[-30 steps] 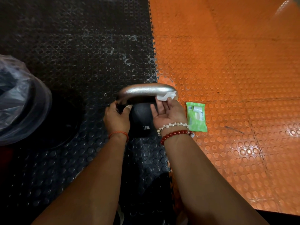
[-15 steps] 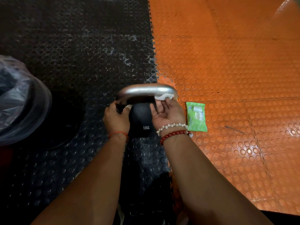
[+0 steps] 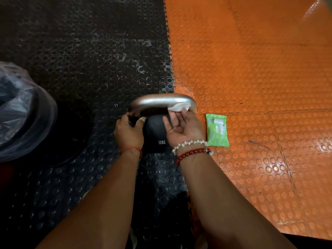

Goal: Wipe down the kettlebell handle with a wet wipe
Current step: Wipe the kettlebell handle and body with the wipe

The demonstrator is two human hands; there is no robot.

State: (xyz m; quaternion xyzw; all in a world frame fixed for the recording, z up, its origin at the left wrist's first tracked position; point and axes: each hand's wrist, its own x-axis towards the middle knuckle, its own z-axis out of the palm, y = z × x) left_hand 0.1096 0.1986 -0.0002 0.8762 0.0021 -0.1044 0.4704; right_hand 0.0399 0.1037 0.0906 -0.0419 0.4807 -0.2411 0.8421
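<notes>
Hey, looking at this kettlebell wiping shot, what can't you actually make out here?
Head view only:
- Underside of the silver kettlebell handle: faces away.
- Black kettlebell body: sides covered by the left hand and right hand.
- Green wet wipe packet: print too small.
- Plastic-lined bin: cut off at left edge.

A single head-worn wide-angle camera looks steeply down, close over the kettlebell (image 3: 156, 133) at frame centre; black floor mat (image 3: 80, 60) spreads toward 10 o'clock, orange mat (image 3: 260, 69) toward 2 o'clock.

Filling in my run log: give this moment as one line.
step: wiping | right hand: wipe on handle | left hand: steadying kettlebell
</notes>
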